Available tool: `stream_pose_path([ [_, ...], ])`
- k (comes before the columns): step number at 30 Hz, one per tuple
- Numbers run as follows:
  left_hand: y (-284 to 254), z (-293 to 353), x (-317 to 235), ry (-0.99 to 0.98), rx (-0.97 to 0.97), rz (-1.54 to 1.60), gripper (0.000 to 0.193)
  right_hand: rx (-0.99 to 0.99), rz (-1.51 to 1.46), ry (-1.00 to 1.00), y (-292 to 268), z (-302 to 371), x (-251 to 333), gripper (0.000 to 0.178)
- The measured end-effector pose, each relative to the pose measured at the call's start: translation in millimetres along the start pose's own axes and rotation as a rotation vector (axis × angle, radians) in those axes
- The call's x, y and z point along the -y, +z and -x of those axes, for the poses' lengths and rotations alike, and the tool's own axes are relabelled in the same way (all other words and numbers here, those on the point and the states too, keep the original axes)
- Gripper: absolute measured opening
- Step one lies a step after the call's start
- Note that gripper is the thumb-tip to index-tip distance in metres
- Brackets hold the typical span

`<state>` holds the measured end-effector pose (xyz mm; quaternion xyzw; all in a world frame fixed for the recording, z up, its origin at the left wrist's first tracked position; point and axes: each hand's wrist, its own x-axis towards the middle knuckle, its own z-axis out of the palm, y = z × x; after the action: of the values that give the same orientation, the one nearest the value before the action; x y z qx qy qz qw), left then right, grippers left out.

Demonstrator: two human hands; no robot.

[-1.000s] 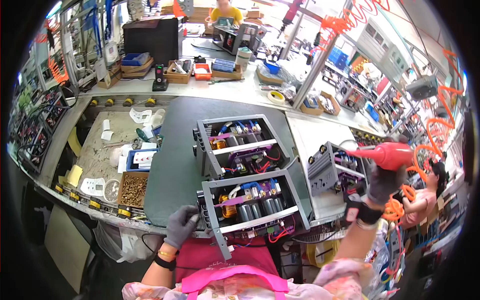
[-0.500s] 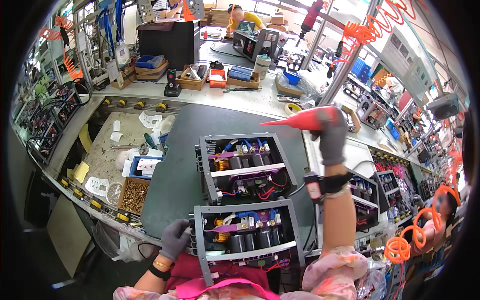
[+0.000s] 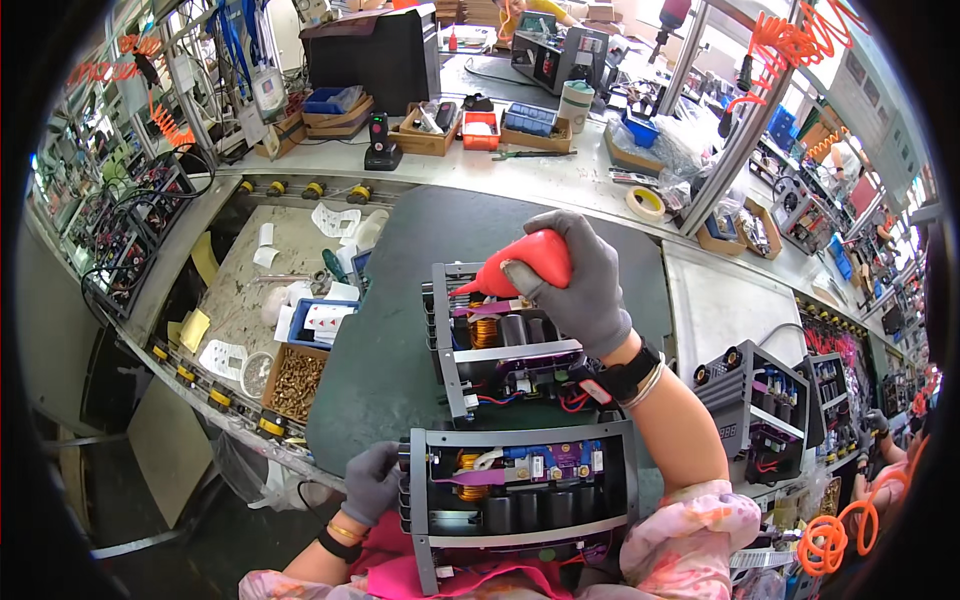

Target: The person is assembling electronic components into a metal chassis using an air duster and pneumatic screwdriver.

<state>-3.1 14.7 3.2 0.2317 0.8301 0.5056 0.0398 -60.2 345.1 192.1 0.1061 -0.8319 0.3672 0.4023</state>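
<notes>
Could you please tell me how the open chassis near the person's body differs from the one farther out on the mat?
The near chassis sits at the mat's front edge, the gloved left hand on its left side; the far chassis sits mid-mat, untouched. The right hand points a red rubber blower bulb over the far chassis; nothing hovers over the near one. Both are grey metal frames showing copper coils, purple boards and dark capacitors.
</notes>
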Motion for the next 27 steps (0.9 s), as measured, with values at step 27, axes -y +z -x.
stream_pose_path([
  [27, -9, -12, 11, -0.224, 0.103, 0.308, 0.021, -0.464, -0.053, 0.277, -136, 83, 18, 0.036],
])
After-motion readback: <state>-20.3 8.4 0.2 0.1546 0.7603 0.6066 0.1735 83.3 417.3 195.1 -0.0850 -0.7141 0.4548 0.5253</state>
